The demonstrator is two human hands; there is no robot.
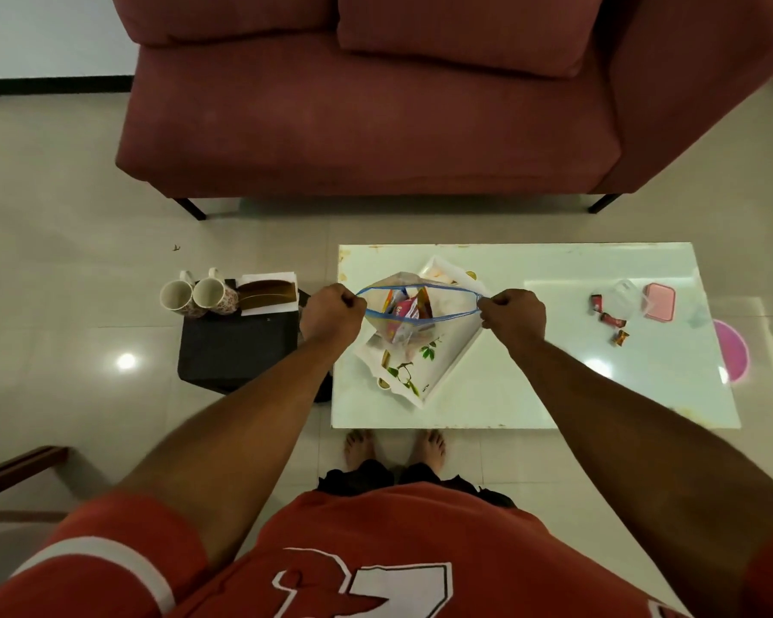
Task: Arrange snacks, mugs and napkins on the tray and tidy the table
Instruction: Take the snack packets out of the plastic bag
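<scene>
A clear zip bag (402, 316) with a blue rim holds several snack packets. My left hand (331, 316) grips the left end of its rim and my right hand (514, 316) grips the right end, so the mouth is pulled wide. The bag hangs over a white tray (425, 372) with a leaf print, which lies askew on the left part of the white table (532, 394). Two floral mugs (197, 296) stand on a black stool (237, 350) left of the table, beside a brown napkin holder (268, 294) on white napkins.
On the table's right part lie three small wrapped candies (610, 318), a clear plastic container (625, 298) and a pink lid (660, 301). A pink round object (732, 356) sits at the right edge. A red sofa (376, 113) stands beyond the table. My bare feet (393, 448) are at the near edge.
</scene>
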